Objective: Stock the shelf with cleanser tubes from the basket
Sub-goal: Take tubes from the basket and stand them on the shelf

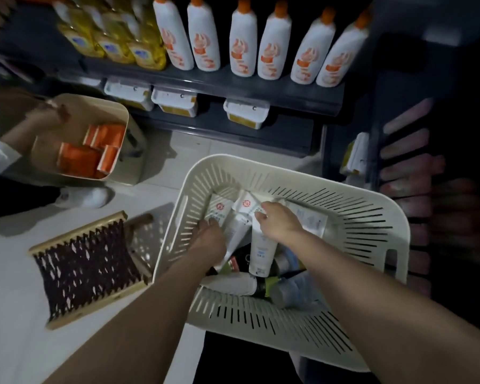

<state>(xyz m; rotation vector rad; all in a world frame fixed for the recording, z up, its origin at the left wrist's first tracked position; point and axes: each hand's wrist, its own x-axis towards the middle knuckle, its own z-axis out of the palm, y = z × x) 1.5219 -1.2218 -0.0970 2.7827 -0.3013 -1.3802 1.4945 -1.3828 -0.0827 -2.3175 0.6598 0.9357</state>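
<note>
A cream slotted basket stands on the floor below me, holding several white cleanser tubes and a few darker bottles. My left hand reaches into its left side and its fingers curl round a white tube with a red emblem. My right hand is in the middle of the basket and pinches the crimped end of another white tube. More white tubes lie toward the near wall. The dark shelf rises beyond the basket.
White bottles with orange caps and yellow bottles fill the upper shelf; white tubs sit below. Another person's hand is at a beige bin of orange boxes on the left. A woven wooden-framed tray lies on the floor.
</note>
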